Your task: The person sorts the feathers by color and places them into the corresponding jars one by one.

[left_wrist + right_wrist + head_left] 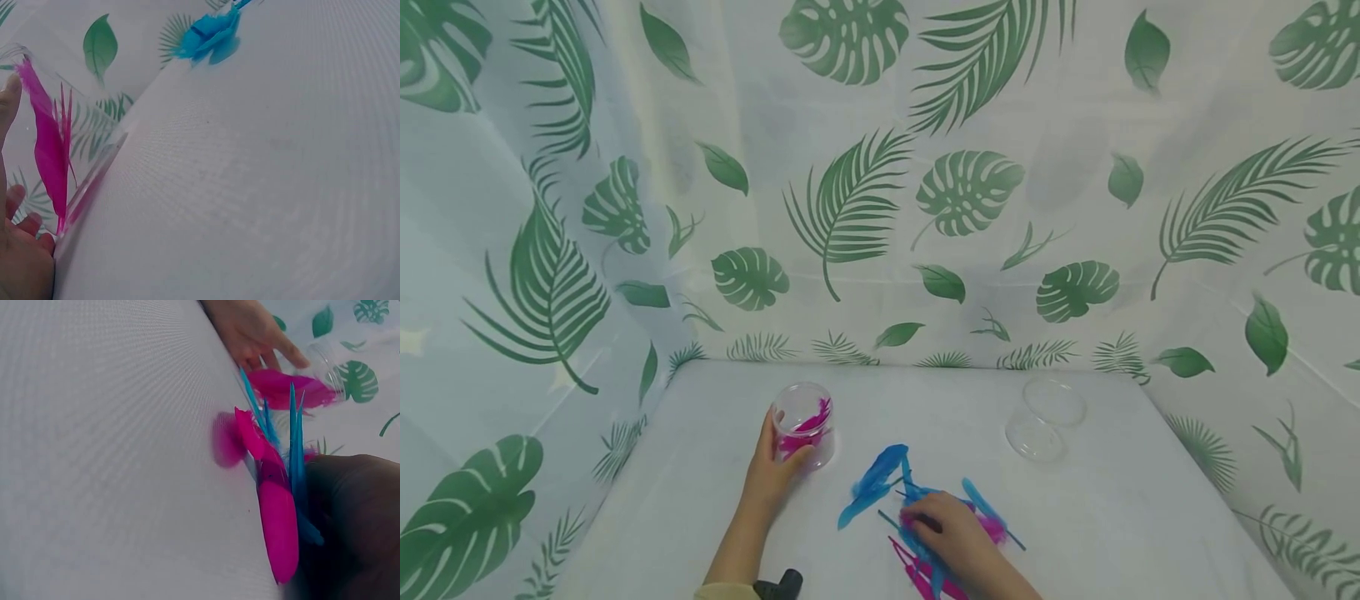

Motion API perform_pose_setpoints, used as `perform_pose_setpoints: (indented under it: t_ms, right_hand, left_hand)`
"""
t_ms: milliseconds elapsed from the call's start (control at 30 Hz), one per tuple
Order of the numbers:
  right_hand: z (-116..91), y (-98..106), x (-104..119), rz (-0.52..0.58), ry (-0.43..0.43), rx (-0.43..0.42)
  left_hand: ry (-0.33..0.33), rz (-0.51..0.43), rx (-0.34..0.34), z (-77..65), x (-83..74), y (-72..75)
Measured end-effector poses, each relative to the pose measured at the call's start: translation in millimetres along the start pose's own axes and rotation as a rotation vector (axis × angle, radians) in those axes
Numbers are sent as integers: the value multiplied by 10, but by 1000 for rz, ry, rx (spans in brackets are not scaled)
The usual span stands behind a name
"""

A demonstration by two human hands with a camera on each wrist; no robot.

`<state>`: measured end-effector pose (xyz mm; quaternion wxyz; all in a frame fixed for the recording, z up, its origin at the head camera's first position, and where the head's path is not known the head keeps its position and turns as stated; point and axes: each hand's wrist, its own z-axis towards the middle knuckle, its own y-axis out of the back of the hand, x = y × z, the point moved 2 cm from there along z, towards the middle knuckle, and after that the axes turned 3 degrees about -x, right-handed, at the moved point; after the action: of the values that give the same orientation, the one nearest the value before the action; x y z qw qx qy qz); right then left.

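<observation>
On the left of the white table stands a clear jar with pink feathers inside. My left hand grips its side, the thumb across the front. My right hand is low over a loose pile of blue and pink feathers, its fingers curled. Pink fluff shows at its fingertips, where it pinches a pink feather; most of that feather is hidden. Beside this hand lie a blue feather to the left and a pink feather, seen close in the right wrist view.
A second clear container stands at the back right of the table. Leaf-printed curtains rise along the table's back and sides. Another blue feather lies past the right hand.
</observation>
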<state>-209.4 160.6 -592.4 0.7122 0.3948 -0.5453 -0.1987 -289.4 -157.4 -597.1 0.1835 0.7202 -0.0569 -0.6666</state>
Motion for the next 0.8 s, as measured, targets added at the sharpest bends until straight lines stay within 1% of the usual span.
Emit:
perform_pose_setpoints:
  t_ms: [67, 167, 267, 333, 400, 467, 533, 600, 700, 800]
  right_hand:
    - [4, 11, 6, 23, -35, -4]
    - [16, 73, 49, 82, -87, -43]
    - [52, 194, 136, 162, -126, -124]
    - [99, 300, 196, 223, -169, -184]
    - [167, 421, 259, 303, -203, -246]
    - [248, 537, 310, 399, -238, -290]
    - [342, 644, 363, 486, -240, -324]
    - [449, 725, 417, 545, -234, -340]
    - [625, 799, 519, 580, -218, -361]
    - [828, 795, 626, 622, -193, -388]
  left_hand:
    - [-4, -4, 2, 2, -4, 4]
    - [-1, -4, 5, 4, -13, 6]
    - [2, 0, 7, 5, -21, 3]
    - [8, -3, 8, 5, -23, 1]
    - [9, -7, 6, 8, -18, -1]
    - [9, -11, 1, 11, -6, -4]
    - [6, -17, -4, 13, 6, -5]
    - [3, -19, -6, 15, 20, -4]
    - [-1, -30, -4, 11, 24, 2]
    - [-5, -37, 0, 9, 19, 5]
